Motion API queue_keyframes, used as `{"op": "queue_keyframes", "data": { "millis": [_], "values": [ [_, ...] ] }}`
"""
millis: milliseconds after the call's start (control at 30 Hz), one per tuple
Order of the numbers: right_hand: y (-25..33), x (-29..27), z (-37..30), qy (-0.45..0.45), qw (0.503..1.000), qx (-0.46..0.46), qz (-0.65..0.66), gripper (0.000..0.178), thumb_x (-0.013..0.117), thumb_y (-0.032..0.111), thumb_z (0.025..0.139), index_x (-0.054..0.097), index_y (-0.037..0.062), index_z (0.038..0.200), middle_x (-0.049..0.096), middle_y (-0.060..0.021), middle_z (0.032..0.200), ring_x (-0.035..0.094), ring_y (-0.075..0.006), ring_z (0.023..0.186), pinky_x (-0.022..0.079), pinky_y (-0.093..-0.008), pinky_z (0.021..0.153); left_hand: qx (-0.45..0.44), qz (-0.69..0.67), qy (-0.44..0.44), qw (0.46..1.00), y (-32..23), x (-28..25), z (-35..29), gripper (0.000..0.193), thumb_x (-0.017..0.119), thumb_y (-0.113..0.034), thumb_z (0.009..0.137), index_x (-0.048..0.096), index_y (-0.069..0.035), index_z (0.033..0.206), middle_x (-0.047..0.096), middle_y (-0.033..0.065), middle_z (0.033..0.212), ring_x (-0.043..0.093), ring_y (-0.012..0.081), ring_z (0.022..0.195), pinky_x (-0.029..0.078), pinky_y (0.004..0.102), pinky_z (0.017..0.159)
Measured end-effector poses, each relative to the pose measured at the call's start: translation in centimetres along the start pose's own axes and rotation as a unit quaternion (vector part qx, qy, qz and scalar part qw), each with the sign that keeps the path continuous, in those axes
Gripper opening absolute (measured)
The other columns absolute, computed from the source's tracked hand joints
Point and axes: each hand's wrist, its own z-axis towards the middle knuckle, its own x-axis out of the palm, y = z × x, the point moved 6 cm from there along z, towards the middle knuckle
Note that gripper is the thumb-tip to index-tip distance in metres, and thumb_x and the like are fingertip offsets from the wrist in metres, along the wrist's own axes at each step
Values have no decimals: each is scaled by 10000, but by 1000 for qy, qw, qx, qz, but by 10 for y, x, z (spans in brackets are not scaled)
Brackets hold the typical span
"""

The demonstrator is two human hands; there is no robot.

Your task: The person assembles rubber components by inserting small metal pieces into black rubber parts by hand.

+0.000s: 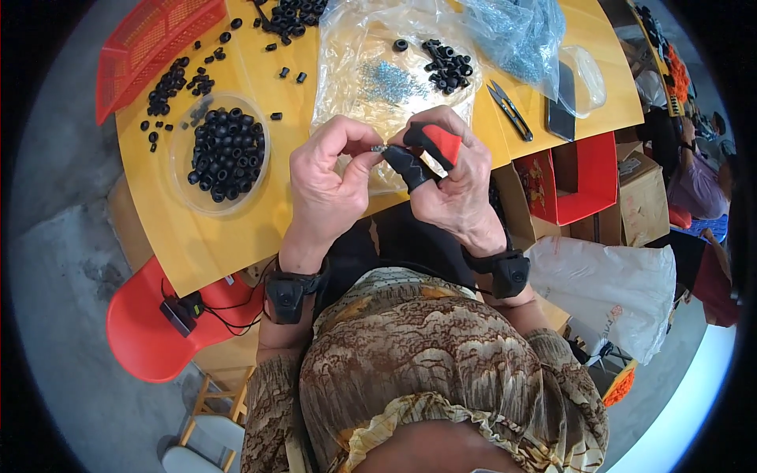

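Observation:
Over the near edge of a clear plastic bag, my two hands meet fingertip to fingertip. My left hand [335,165] is closed, its thumb and forefinger pinching a small shiny metal piece [379,148]. Black and red covers [430,150] wrap the fingers of my right hand [465,185], which is closed on the same piece from the other side. Its exact shape is too small to make out. Just beyond lie a heap of tiny silvery metal parts [390,83] and a pile of black cord-stopper-like pieces [448,67], both on the clear plastic bag [339,79].
To the left stands a clear round tub [180,169] full of black pieces, with loose ones around it and a red basket [146,51] behind. Right of the bag lie thread snips [511,110], a dark phone [561,106] and a bluish bag [516,39]. A red box [587,185] sits beyond the table edge.

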Motion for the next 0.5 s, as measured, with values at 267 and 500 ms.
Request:
{"op": "queue_keyframes", "data": {
  "millis": [267, 500],
  "values": [
    [-19, 6, -8, 2, 982, 119, 147, 125, 641, -35, 663, 571, 16, 752, 542, -78, 718, 542, -188, 598, 434, -271, 545, 93, 36, 14, 995, -11, 2, 1, 133, 613, 89, 721, 533, 4, 785, 562, 41, 733, 548, 105, 648, 437, 218, 592],
    [8, -4, -7, -81, 994, -53, 40, 181, 655, -33, 682, 549, 26, 817, 559, -88, 754, 573, -223, 628, 456, -270, 547, -108, -197, 44, 974, 7, 5, -4, 74, 573, 15, 821, 553, 27, 891, 573, 1, 792, 537, 47, 697, 446, 178, 628]
  ]
}}
